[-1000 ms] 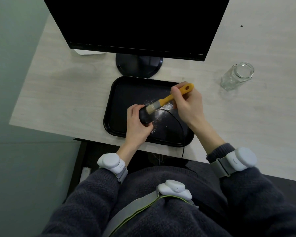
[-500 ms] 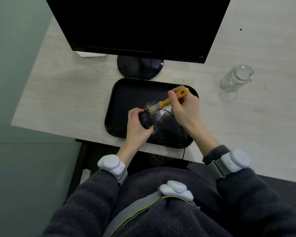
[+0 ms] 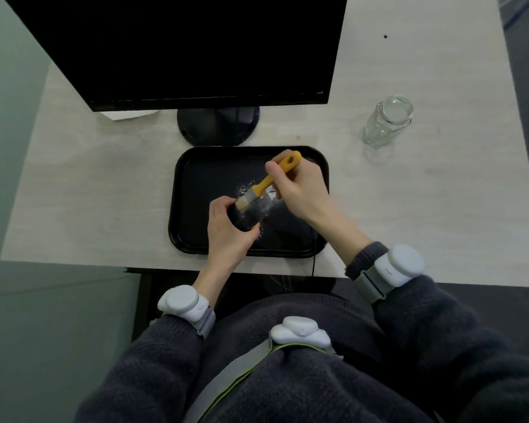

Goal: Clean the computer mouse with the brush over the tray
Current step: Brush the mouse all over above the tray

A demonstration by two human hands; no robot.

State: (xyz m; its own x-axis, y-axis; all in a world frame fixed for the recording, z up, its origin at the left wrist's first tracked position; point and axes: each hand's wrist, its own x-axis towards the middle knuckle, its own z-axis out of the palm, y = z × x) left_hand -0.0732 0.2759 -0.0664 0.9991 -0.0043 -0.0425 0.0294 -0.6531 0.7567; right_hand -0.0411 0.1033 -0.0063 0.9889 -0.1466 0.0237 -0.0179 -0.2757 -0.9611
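A black computer mouse [image 3: 249, 216] is held over the black tray [image 3: 193, 178], gripped from the left by my left hand [image 3: 226, 236]. My right hand [image 3: 300, 187] holds a brush [image 3: 266, 183] with a yellow handle; its pale bristles rest on the mouse's upper left part. White dust lies on the mouse and on the tray floor around it. The mouse's black cable runs across the tray and drops over the desk's front edge. Much of the mouse is hidden by my left fingers.
A black monitor [image 3: 196, 47] on a round stand [image 3: 217, 125] rises just behind the tray. An open glass jar [image 3: 387, 122] stands at the right on the pale desk [image 3: 89, 193]. A white paper corner [image 3: 129, 115] shows under the monitor.
The brush has swept leftward and down across the mouse, its bristles now at the mouse's left part. My left hand keeps the mouse in about the same place.
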